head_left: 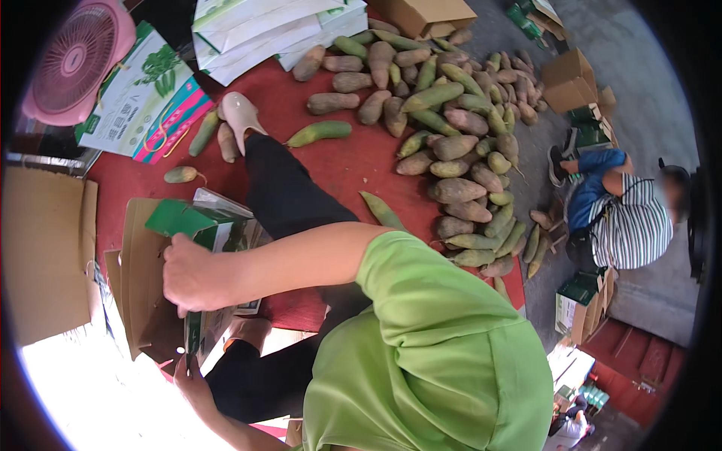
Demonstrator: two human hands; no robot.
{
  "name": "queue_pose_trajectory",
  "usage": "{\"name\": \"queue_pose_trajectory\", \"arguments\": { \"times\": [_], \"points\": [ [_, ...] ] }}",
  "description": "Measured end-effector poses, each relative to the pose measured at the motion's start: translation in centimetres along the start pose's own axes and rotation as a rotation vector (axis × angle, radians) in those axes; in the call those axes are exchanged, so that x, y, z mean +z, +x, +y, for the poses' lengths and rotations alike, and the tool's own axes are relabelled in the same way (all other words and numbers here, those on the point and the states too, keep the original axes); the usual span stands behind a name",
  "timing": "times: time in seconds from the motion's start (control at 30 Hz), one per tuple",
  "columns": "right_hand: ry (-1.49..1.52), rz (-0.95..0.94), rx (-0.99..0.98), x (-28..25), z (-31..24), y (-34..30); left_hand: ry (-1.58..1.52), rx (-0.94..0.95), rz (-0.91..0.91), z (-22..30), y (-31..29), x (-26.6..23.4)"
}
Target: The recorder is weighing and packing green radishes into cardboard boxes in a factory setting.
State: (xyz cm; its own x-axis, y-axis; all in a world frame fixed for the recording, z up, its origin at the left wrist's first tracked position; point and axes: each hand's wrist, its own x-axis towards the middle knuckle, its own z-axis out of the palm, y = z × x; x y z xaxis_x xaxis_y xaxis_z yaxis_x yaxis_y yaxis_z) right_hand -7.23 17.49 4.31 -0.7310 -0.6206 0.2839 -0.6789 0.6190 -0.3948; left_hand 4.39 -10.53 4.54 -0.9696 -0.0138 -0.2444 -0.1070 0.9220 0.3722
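An opened cardboard carton (134, 282) with green printed flaps stands before me, beside my legs. My right hand (197, 276) is closed at its edge, fingertips bent down onto a narrow green flap (193, 332). Below it, my left hand (194, 385) grips the lower end of that flap with thumb and fingers; part of its grip is hidden. A green printed flap (180, 218) sticks up just beyond my right hand. The inside of the carton is mostly in shadow, so its contents cannot be made out.
A large heap of long green and brown root vegetables (455, 146) covers the red mat (278, 180). Printed white bags (278, 30), a pink fan (79, 56) and a big brown carton (49, 252) stand around. At right a person in a striped shirt (632, 225) sits near small boxes (583, 304).
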Motion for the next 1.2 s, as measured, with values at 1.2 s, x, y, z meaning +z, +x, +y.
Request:
{"name": "queue_pose_trajectory", "arguments": {
  "times": [1.2],
  "points": [
    [0.318, -0.122, 1.495, 14.5, 13.9, -44.4, -0.199, -0.057, 0.007, -2.0, 1.2, 0.8]
  ]
}}
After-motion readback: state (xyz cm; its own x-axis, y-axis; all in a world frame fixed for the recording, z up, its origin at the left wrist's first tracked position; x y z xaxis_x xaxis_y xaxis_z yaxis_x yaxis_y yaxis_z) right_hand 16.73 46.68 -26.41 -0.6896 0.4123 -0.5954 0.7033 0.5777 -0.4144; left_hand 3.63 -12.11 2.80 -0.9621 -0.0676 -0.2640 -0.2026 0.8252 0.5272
